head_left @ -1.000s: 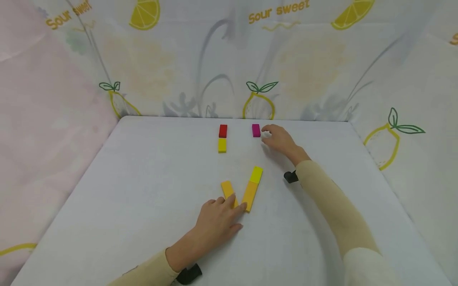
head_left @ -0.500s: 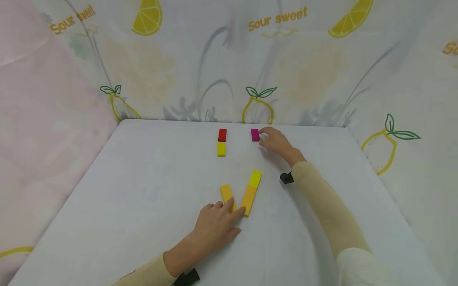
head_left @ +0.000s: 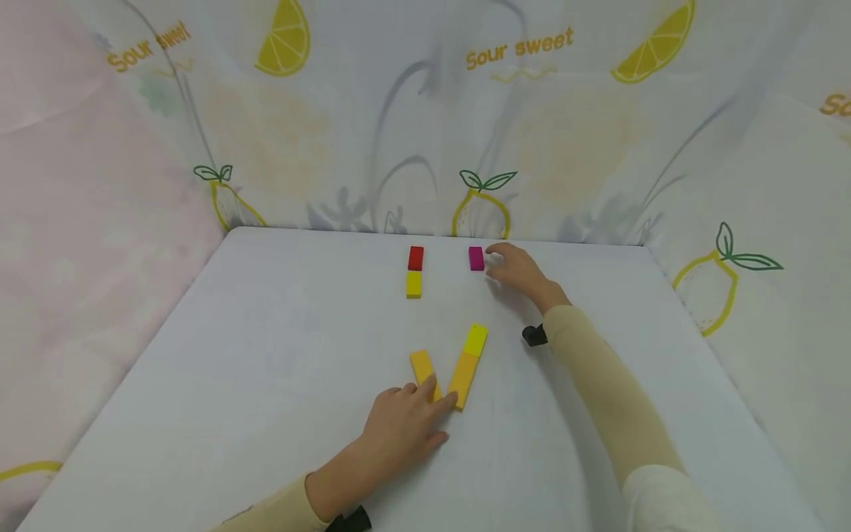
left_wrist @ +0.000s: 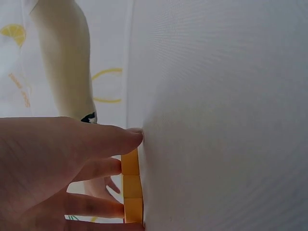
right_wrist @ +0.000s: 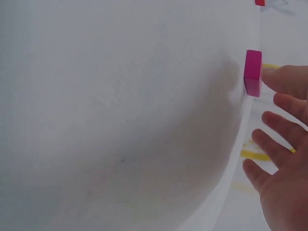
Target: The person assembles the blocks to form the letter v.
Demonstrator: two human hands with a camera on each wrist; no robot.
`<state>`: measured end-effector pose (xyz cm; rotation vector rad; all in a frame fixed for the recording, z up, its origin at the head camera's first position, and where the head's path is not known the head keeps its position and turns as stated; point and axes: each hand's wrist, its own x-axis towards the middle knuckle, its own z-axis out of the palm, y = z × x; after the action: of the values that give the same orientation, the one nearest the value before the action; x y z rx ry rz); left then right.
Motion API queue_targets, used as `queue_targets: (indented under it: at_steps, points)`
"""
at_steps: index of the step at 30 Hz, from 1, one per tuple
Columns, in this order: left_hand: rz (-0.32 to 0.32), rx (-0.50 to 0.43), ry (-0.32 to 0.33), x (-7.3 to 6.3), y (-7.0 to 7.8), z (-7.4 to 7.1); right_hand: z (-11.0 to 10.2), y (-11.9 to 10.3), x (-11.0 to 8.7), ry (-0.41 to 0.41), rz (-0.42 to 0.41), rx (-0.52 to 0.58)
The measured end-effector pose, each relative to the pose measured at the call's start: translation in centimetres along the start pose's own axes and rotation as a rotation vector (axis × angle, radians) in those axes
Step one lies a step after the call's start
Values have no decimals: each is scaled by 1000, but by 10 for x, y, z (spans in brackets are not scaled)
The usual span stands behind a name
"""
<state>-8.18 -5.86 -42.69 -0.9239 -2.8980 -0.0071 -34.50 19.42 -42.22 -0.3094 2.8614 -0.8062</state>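
Observation:
My left hand [head_left: 404, 423] lies low over the table, its fingertips touching the near ends of two orange strips of blocks. The left orange strip [head_left: 420, 363] leans away from the right orange strip [head_left: 463, 380], which has a bright yellow block [head_left: 476, 340] against its far end. In the left wrist view, orange block faces [left_wrist: 131, 186] show beyond the thumb. At the far side, my right hand [head_left: 518, 269] hovers just right of a magenta block [head_left: 476, 258] with loosely bent fingers. Its thumb comes right up to the magenta block [right_wrist: 252, 73] in the right wrist view.
Left of the magenta block, a red block [head_left: 415, 258] stands end to end with a yellow block [head_left: 414, 284]. The white table [head_left: 266, 369] ends at a lemon-print cloth backdrop [head_left: 372, 133]. Black straps [head_left: 534, 335] hang below both wrists.
The head view has tilted, so everything sits slightly lower in it. My right hand closed in on the magenta block, then drew back slightly. My left hand stays at the orange strips.

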Motion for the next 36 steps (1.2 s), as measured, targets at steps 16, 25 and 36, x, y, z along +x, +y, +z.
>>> queue_targets:
  at_steps: [16, 25, 36]
  points:
    - [-15, -17, -92, -2, 1, -3, 9, -8, 9, -4, -16, 28]
    - [8, 1, -65, 0, 0, -2, 11, -15, 15, 16, -61, -1]
    - [-1, -12, -83, 1, 1, -3, 15, -14, 20, -1, -77, -12]
